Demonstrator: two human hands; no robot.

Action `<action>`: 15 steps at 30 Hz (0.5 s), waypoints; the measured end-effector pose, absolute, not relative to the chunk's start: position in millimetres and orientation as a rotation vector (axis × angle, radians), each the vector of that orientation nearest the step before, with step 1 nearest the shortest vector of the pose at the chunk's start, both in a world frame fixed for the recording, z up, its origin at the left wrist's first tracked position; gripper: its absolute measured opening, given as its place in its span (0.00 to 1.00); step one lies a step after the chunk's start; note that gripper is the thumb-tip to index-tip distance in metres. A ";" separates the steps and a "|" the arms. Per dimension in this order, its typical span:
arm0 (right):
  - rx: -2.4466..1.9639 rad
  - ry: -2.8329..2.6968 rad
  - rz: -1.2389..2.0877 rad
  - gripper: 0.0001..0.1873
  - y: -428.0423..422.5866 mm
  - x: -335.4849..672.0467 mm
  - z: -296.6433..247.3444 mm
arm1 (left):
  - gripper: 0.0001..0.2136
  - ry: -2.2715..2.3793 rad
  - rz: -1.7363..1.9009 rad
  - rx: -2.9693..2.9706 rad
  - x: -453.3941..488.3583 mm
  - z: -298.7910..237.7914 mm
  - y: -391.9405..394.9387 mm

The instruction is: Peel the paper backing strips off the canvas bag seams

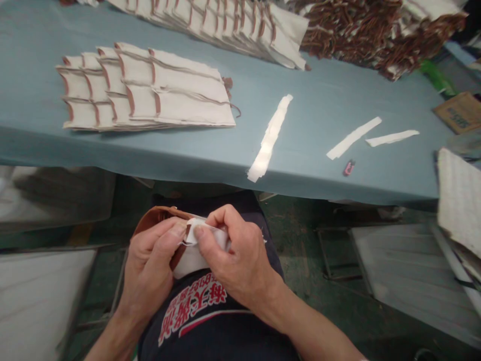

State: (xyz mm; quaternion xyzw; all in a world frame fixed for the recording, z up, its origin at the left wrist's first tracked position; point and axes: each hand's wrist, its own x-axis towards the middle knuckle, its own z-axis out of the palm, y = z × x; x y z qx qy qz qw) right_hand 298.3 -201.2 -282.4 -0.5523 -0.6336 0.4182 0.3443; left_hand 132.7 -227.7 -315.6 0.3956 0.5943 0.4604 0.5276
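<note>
Above my lap, my left hand (154, 255) pinches a brown and white piece (160, 215) that looks like leather or fabric. A white strip (193, 234) lies against its edge, and my right hand (233, 250) grips that strip between thumb and forefinger. The fingertips of both hands almost meet there. Below them, the white side of the piece hangs over my dark apron (210, 326) with red and white lettering. My palms hide much of the piece, so its full shape cannot be made out.
On the blue-covered table (210, 155) lies a stack of cream pieces with brown edges (180, 95). Overlapping white strips (268, 143) and two separate strips lie right of it, near a small pink object (349, 168). Behind are another cream row (225, 25) and a brown pile (361, 40).
</note>
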 end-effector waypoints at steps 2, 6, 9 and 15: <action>-1.441 -1.708 0.978 0.12 -202.5 295.8 -287.4 | 0.18 1.407 1.103 0.963 130.8 -315.0 -225.0; -1.459 -1.810 0.806 0.12 -205.0 291.4 -295.6 | 0.10 1.441 1.108 1.019 127.6 -310.0 -218.5; -1.486 -1.770 0.844 0.13 -205.9 289.9 -297.5 | 0.08 1.451 1.114 1.037 125.7 -310.1 -216.7; -1.460 -1.652 0.915 0.12 -205.4 288.7 -295.6 | 0.12 1.329 1.085 0.889 125.2 -324.2 -223.4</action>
